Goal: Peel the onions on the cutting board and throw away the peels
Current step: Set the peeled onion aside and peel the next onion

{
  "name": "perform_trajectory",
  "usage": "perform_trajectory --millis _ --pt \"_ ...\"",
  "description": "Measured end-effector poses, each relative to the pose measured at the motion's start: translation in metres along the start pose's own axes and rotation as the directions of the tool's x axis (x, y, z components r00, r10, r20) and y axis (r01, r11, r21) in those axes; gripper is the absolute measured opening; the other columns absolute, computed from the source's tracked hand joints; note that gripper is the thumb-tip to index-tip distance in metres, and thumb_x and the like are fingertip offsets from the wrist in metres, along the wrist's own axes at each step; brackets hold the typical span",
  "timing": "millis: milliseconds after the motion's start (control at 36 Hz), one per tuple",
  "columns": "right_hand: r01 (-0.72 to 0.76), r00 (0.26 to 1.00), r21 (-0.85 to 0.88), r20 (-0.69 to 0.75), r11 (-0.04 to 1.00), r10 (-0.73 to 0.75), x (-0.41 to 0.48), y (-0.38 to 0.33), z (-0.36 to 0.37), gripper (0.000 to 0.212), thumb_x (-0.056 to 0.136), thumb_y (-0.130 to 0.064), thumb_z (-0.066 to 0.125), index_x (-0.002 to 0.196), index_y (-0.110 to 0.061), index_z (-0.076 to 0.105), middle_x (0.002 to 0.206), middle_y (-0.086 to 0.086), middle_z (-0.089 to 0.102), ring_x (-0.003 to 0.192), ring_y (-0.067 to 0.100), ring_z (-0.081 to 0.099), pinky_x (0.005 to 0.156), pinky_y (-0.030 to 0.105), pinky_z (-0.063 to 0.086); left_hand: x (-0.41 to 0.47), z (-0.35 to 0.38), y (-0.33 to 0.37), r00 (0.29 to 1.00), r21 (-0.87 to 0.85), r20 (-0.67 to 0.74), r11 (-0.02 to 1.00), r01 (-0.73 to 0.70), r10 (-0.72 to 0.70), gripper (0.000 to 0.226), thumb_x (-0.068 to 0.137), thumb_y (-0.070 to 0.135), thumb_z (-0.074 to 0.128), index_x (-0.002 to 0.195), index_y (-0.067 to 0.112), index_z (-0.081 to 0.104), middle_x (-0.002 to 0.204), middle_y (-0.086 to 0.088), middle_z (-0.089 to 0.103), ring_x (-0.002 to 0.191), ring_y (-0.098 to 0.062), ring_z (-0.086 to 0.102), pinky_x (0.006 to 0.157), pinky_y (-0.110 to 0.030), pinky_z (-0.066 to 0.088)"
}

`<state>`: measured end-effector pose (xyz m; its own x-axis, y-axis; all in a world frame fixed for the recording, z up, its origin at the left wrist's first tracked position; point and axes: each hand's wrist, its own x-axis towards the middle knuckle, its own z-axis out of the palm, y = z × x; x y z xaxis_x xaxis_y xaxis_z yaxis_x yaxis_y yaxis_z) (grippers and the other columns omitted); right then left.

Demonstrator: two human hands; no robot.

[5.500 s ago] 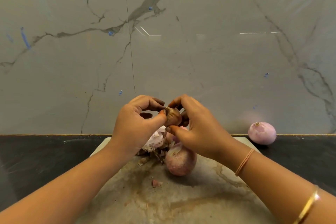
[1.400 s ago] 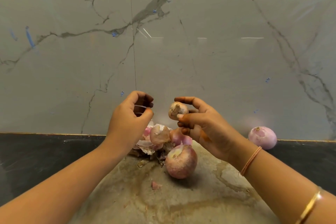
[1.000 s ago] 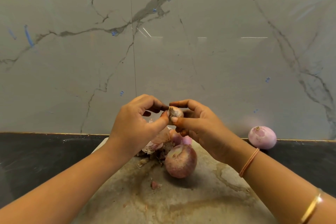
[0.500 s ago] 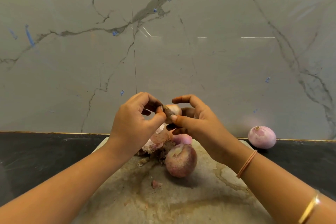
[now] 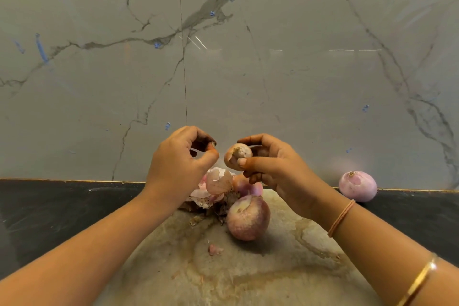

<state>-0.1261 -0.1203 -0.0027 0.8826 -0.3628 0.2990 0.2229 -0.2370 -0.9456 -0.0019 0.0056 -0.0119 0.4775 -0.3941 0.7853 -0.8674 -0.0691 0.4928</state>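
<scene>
My right hand (image 5: 278,171) holds a small, partly skinned onion (image 5: 236,156) in its fingertips above the cutting board (image 5: 248,278). My left hand (image 5: 178,169) is just left of it, apart from the onion, its fingers curled and pinching what looks like a thin pale sliver of peel (image 5: 195,150). On the board below lies a larger pinkish onion (image 5: 248,221), with another onion (image 5: 249,187) partly hidden behind it. A pile of loose peels (image 5: 213,189) lies under my left hand.
A peeled purple onion (image 5: 357,186) sits on the black counter (image 5: 62,211) to the right, against the marble wall (image 5: 273,82). A small peel scrap (image 5: 214,249) lies on the board in front of the larger onion. No bin is in view.
Half a second ago my left thumb and fingers were on the small onion's top. Now that hand has pulled away to the left and the onion's top shows bare.
</scene>
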Motion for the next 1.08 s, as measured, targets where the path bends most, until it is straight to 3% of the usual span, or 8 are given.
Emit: perform_trajectory --millis 111,222,306,417,500,639,889,1083 --pt "-0.017 0.999 0.061 0.03 0.998 0.015 -0.001 -0.002 -0.001 0.026 0.089 -0.005 0.061 0.112 -0.014 0.056 0.1 0.008 0.065 0.069 0.017 0.062 0.067 0.03 0.053 0.002 -0.001 -0.004 0.996 0.012 0.036 0.997 0.077 -0.078 0.015 0.084 0.013 0.064 0.079 0.027 0.061 0.079 0.014 0.062 0.074 0.002 0.06 0.065 -0.016 0.049" --pt "-0.022 1.0 0.068 0.018 0.997 0.021 0.0 0.0 -0.001 0.027 0.089 -0.005 0.061 0.114 -0.013 0.054 0.105 0.012 0.063 0.073 0.02 0.064 0.072 0.032 0.056 -0.001 -0.001 0.002 0.996 -0.092 0.092 0.996 0.018 -0.01 0.025 0.084 0.006 0.06 0.085 0.031 0.061 0.086 0.014 0.065 0.083 -0.001 0.061 0.07 -0.013 0.05" --pt "-0.026 1.0 0.069 0.002 0.997 0.026 0.001 0.0 -0.001 0.027 0.087 -0.007 0.064 0.112 -0.014 0.054 0.104 0.011 0.064 0.074 0.021 0.065 0.073 0.031 0.056 -0.003 -0.001 0.007 0.992 -0.151 0.11 0.987 -0.047 0.064 0.008 0.08 0.029 0.057 0.085 0.033 0.063 0.085 0.016 0.064 0.088 -0.001 0.06 0.071 -0.012 0.048" --pt "-0.021 1.0 0.068 0.0 0.997 0.021 0.001 0.001 0.001 0.028 0.086 -0.008 0.065 0.111 -0.014 0.054 0.104 0.012 0.064 0.077 0.021 0.065 0.076 0.033 0.056 -0.005 0.001 0.007 0.984 -0.104 0.122 0.987 -0.121 0.133 0.015 0.074 0.05 0.058 0.086 0.042 0.058 0.088 0.019 0.062 0.09 0.0 0.059 0.071 -0.012 0.047" --pt "-0.021 1.0 0.055 0.002 0.998 0.021 0.001 0.001 0.002 0.028 0.086 -0.008 0.065 0.111 -0.015 0.053 0.105 0.012 0.064 0.079 0.022 0.066 0.079 0.036 0.056 -0.006 0.002 0.008 0.983 -0.063 0.11 0.988 -0.144 0.15 0.012 0.073 0.049 0.057 0.084 0.044 0.055 0.087 0.022 0.059 0.09 0.004 0.057 0.07 -0.009 0.046" --pt "-0.029 1.0 0.038 0.013 0.999 0.029 0.001 0.0 0.003 0.028 0.087 -0.007 0.065 0.111 -0.013 0.053 0.108 0.014 0.063 0.081 0.023 0.065 0.079 0.037 0.057 -0.005 0.004 0.006 0.984 -0.002 0.083 0.987 -0.158 0.158 0.006 0.074 0.029 0.061 0.08 0.025 0.062 0.084 0.018 0.06 0.089 0.003 0.055 0.07 -0.014 0.047" --pt "-0.04 0.999 0.038 0.037 0.998 0.038 0.0 0.0 0.002 0.024 0.089 -0.002 0.06 0.11 -0.013 0.058 0.108 0.012 0.064 0.085 0.023 0.064 0.08 0.037 0.055 -0.005 0.004 0.004 0.989 0.009 0.09 0.993 -0.115 0.114 0.011 0.082 0.015 0.067 0.085 0.023 0.062 0.085 0.017 0.06 0.091 0.002 0.055 0.072 -0.016 0.048" --pt "-0.024 0.995 0.05 0.099 0.998 0.019 -0.002 0.0 -0.001 0.03 0.091 0.001 0.054 0.116 -0.013 0.061 0.113 0.012 0.064 0.093 0.027 0.061 0.084 0.038 0.052 0.001 -0.001 -0.001 0.997 -0.027 0.028 0.997 0.073 -0.072 0.006 0.083 0.017 0.065 0.083 0.022 0.064 0.083 0.012 0.063 0.076 0.004 0.06 0.061 -0.01 0.048"
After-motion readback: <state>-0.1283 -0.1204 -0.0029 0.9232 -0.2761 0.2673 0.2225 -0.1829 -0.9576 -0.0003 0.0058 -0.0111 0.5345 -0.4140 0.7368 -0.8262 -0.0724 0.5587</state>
